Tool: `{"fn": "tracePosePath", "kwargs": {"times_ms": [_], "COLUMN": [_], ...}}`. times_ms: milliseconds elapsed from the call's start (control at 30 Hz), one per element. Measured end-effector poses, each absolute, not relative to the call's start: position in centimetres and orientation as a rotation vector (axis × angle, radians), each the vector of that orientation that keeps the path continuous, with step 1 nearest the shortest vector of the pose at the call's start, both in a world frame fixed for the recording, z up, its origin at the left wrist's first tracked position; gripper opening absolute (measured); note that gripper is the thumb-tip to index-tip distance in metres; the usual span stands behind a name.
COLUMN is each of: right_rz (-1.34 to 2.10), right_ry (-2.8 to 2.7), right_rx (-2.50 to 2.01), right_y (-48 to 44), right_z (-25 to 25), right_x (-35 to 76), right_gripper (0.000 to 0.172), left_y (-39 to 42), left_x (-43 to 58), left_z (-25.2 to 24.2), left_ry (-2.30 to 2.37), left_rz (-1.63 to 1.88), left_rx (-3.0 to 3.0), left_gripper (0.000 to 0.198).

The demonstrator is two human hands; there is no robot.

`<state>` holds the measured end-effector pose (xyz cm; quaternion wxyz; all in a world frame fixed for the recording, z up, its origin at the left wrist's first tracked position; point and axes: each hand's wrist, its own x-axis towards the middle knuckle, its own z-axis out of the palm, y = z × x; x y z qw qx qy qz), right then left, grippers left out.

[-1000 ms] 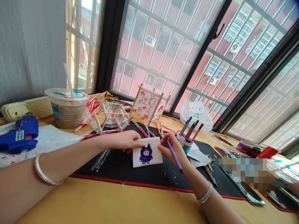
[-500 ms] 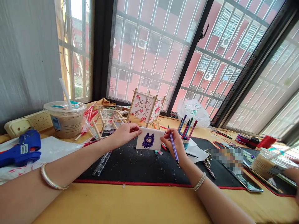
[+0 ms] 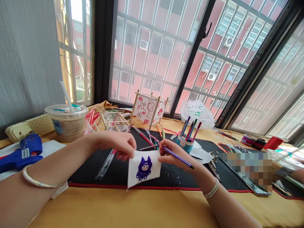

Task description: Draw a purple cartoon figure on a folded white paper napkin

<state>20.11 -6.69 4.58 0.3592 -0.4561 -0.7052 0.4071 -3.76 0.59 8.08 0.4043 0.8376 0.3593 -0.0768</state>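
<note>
A small white sheet (image 3: 155, 167) with a purple drawing of an eared, hooded figure hangs upright between my two hands, over the front of the black mat (image 3: 114, 172). My left hand (image 3: 122, 145) pinches its upper left corner. With thumb and fingers, my right hand (image 3: 172, 152) grips the upper right edge. A purple marker (image 3: 178, 155) also lies across the right hand's fingers, its dark tip pointing down and right. Behind the right hand stands a blue cup (image 3: 186, 145) of markers.
Farther back are a paper lantern (image 3: 145, 109) with red drawings and a bare stick frame (image 3: 114, 121). At left sit a lidded drink (image 3: 67, 123) and a blue glue gun (image 3: 26, 150). A phone (image 3: 247, 177) lies at right, near another person's hand (image 3: 298, 175).
Both hands have lowered the sheet and brought it closer, so its drawing looks larger. The marker in my right hand has swung toward horizontal. The other person's drink has shifted right.
</note>
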Motion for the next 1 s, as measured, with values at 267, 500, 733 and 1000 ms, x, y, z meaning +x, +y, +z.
{"fn": "tracePosePath", "kwargs": {"times_ms": [267, 500, 733, 1000], "right_rz": [0.886, 0.886, 1.317, 1.232], "right_ry": [-1.973, -1.971, -1.722, -1.963], "right_rx": [-1.296, -1.322, -1.117, -1.309], "right_y": [-5.7, -5.5, -6.0, -7.8], "right_z": [2.0, 1.0, 2.1, 3.8], "right_x": [18.9, 19.2, 19.6, 19.4], "right_gripper": [0.024, 0.024, 0.043, 0.028], "left_y": [1.3, 0.9, -0.2, -0.9], "left_x": [-2.1, -0.6, -1.6, -1.3], "left_z": [5.1, 3.3, 5.9, 5.4], "left_ry": [1.009, 0.97, 0.945, 0.956], "left_rz": [-0.088, 0.034, 0.051, -0.187], "left_rx": [2.219, 2.289, 2.096, 2.166], "left_gripper": [0.034, 0.024, 0.023, 0.019]}}
